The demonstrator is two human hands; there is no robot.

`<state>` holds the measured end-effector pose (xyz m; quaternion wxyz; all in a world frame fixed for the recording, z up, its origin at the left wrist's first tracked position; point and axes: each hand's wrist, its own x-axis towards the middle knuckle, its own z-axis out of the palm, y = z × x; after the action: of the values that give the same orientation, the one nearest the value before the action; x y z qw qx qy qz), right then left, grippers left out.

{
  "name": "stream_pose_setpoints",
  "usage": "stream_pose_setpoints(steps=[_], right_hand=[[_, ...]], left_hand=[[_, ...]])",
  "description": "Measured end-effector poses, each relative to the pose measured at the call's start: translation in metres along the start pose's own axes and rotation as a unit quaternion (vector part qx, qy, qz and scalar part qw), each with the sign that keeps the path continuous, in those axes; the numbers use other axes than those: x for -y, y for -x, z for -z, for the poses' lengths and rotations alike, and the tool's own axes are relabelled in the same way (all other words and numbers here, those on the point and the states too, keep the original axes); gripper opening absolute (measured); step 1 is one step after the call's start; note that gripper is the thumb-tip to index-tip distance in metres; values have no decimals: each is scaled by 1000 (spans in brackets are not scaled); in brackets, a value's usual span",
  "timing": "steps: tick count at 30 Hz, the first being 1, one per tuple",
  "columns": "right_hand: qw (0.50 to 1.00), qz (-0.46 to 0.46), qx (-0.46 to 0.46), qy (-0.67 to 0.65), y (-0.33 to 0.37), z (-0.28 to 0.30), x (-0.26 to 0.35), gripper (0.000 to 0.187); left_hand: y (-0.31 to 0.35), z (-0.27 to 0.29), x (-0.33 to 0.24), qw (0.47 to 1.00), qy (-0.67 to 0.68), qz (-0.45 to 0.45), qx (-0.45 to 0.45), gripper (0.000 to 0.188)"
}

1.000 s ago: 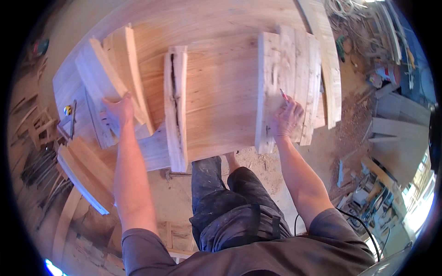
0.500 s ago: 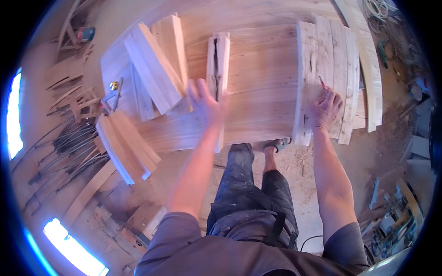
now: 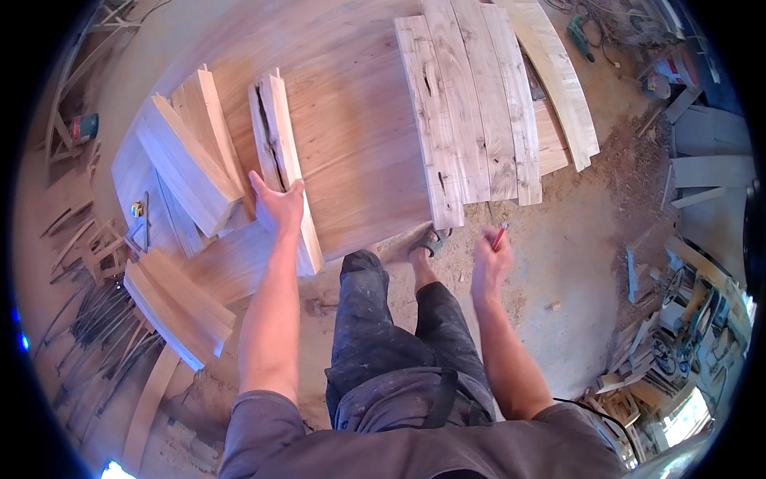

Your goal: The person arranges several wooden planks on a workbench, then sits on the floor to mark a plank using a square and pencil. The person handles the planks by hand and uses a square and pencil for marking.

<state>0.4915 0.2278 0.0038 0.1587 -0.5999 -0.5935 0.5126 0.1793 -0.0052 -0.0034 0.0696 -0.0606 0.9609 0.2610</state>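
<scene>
left hand (image 3: 279, 209) clasps cracked board (image 3: 286, 156) across its width | cracked board lies on panel (image 3: 359, 152), between angled boards (image 3: 187, 164) and planks (image 3: 463, 112) | right hand (image 3: 491, 270) pinches red pencil (image 3: 500, 236) beyond panel's near edge

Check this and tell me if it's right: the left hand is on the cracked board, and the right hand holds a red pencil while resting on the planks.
Not quite: the head view shows the right hand off the planks, above the floor. The rest stands.
</scene>
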Motion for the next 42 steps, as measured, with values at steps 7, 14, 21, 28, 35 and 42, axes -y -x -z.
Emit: stream_pose_setpoints(steps=[7,14,21,28,35,42], right_hand=[[891,-263,174,-327,21,-36,-12,38],[850,-292,156,-410,12,-55,-26,32],[979,-66,20,-190,54,-118,-14,65],[988,117,-10,103,63,-137,-20,84],[989,122,25,86,62,-122,-14,91],[997,29,37,-66,52,-123,-7,69]], left_hand=[[-38,-28,5,994,-71,-67,-40,100],[-44,-40,17,992,-77,-84,-48,95],[-42,-36,6,992,-85,-79,-40,98],[-39,-30,-3,993,-104,-56,-29,97],[-31,-19,-28,993,-114,-9,23,98],[-35,-27,-15,997,-66,-35,14,98]])
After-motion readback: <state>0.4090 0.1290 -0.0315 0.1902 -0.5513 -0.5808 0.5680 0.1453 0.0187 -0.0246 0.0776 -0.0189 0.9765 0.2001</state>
